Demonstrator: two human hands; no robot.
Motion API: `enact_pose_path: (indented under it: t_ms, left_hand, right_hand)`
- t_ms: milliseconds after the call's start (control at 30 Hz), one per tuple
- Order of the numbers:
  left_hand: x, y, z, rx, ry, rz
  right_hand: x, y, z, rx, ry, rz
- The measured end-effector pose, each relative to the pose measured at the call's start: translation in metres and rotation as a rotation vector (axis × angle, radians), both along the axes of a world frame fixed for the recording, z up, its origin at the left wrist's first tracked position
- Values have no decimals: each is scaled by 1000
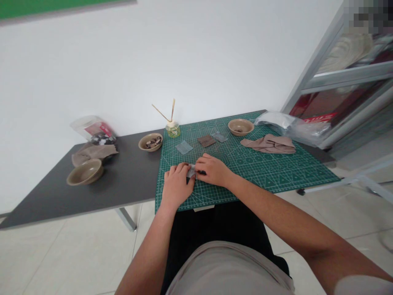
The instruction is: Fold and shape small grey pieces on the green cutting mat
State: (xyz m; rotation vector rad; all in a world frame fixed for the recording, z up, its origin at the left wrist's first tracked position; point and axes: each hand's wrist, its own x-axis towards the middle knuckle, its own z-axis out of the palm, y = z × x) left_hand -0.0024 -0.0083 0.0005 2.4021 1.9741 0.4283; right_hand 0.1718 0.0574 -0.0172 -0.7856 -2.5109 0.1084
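Both my hands are low over the green cutting mat point(260, 172), close together near its front left part. Between them is a small greyish translucent piece, like a little bag or sheet point(190, 171). My left hand point(177, 182) pinches its left side, thumb toward the middle. Closed on its right side is my right hand point(213, 170), with something small and dark at its fingers that I cannot make out. Just beyond the hands lie a pale flat square point(184, 147), a brown square point(206, 141) and a clear little packet point(220, 137).
A bowl with dark and light bits point(150, 142) and a reed diffuser point(172, 128) stand behind. Further left are another bowl point(85, 172), a brown cloth point(92, 153) and a tipped jar point(96, 131). To the right are a bowl point(241, 127), a cloth point(270, 144) and a plastic bag point(293, 126).
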Motion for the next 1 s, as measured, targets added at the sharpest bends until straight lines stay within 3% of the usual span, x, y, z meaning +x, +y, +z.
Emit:
enact_pose_path:
  t_ms: [67, 333, 600, 833, 1000]
  left_hand:
    - [0, 0, 0, 7, 0, -2]
    - [1, 0, 1, -9, 23, 2]
    - [1, 0, 0, -6, 26, 11]
    - [1, 0, 0, -13, 53, 22]
    - [2, 0, 0, -15, 36, 2]
  right_hand:
    - [0, 1, 0, -2, 5, 5]
    - [-2, -4, 2, 14, -18, -226]
    - [-1, 3, -2, -26, 40, -23]
    - [-1, 0, 1, -73, 53, -156]
    - [0, 0, 3, -123, 155, -78]
